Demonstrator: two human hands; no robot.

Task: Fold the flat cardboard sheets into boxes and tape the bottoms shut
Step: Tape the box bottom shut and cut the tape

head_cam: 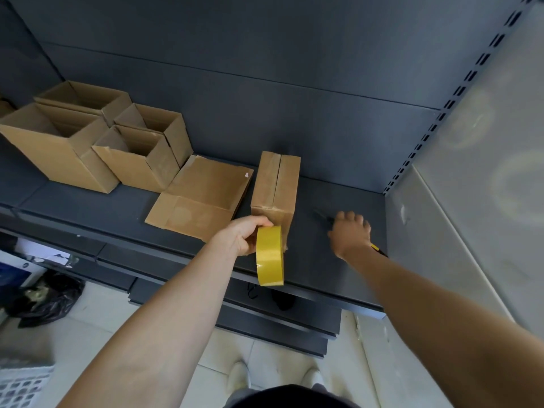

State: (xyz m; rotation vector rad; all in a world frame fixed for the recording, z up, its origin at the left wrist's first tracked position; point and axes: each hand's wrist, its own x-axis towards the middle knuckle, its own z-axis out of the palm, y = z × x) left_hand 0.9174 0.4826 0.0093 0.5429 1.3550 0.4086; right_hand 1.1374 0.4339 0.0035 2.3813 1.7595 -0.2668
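Shelf: dark grey metal shelf [117,213] carries all the cardboard; matching grey back panel [265,54] behind, slotted upright [459,92] at right.
Taped box: closed brown cardboard box [275,187] near mid-shelf, taped seam facing up, clear tape along the seam & down over the near edge; sits just right of the flat sheet.
Flat sheet: unfolded brown cardboard sheet [203,198] lies flat betw. taped box & open boxes; its near-right corner is hidden behind the left hand.
Open boxes: four open-topped brown cardboard boxes [56,148] clustered at left rear, touching each other; insides mostly in shadow. One more cardboard scrap [4,108] is cut off at the left edge.
Left hand: left hand [244,235] has fingers & thumb curled round a roll of yellow packing tape [270,256], held on edge in front of the taped box's near face; can't tell if the roll touches the box.
Right hand: right hand [350,234] is palm down, fingers spread, motion-blurred, over a dark tool [322,216] right of the taped box; can't tell if it grips or only covers it.
Tool: mostly hidden; dark tip shows beyond the fingers, a yellow bit by the wrist; type unclear.
Below: lower grey shelves [279,322], pale tiled floor [88,334], black plastic bag [50,301], white lattice basket [20,387] cut off at the bottom-left corner, pale shoes [240,375] partly hidden.
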